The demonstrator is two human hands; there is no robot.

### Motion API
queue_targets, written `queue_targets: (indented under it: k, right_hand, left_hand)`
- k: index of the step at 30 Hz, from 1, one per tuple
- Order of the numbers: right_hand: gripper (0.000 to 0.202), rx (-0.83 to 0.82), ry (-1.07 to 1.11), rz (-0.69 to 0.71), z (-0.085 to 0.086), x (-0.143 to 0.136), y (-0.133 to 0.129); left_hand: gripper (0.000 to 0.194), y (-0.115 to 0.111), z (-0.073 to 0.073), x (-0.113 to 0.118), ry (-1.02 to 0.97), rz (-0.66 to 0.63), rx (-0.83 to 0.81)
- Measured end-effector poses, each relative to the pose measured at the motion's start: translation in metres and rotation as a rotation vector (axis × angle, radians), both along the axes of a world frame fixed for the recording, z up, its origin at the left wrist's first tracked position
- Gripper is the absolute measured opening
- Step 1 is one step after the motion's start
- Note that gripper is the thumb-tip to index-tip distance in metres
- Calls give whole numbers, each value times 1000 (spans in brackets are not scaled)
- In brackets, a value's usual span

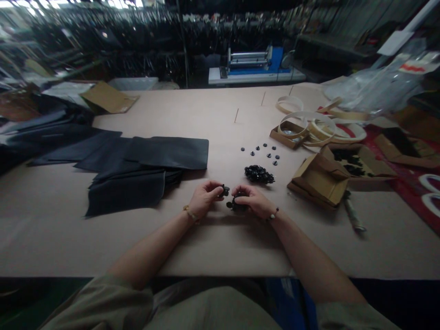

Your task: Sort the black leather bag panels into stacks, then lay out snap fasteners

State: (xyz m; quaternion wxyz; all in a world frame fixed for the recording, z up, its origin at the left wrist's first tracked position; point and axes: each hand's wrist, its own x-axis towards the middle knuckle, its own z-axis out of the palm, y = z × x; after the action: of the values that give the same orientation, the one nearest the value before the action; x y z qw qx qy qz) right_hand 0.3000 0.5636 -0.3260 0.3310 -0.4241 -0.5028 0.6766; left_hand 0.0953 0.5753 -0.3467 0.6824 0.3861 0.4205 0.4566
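Between the fingers of my left hand [206, 198] are a few small black parts [225, 189], round and stud-like. My right hand [253, 200] holds a small bunch of similar black parts [237, 204], pinched under the thumb. The two hands are close together just above the table, a narrow gap between them. Beyond my right hand a heap of black parts [259, 174] lies on the table. Farther back, several single black studs [269, 155] are spread out apart from one another. Blur hides their exact kind.
Dark fabric panels [172, 153] lie stacked at left. To the right stand an opened cardboard box [321, 181], a box of black pieces [374, 172], rolls of tape [290, 123] and a small tube [354, 213]. A blue machine with rollers [254, 59] stands behind the table [137, 243].
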Motion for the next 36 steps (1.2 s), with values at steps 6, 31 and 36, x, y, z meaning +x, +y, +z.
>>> queue_targets:
  k: [6,31,36]
  right_hand:
    - [30,553,-501,65,5,-4,-6]
    - [36,-37,18,-169,-11,-13,26]
    - [50,29,-165,21,-8,-19,28]
  left_hand:
    - [53,0,2,0,92,5,194]
    - [36,9,-6,1,69,72,353]
    - [20,-4,-2,2,359,129,688]
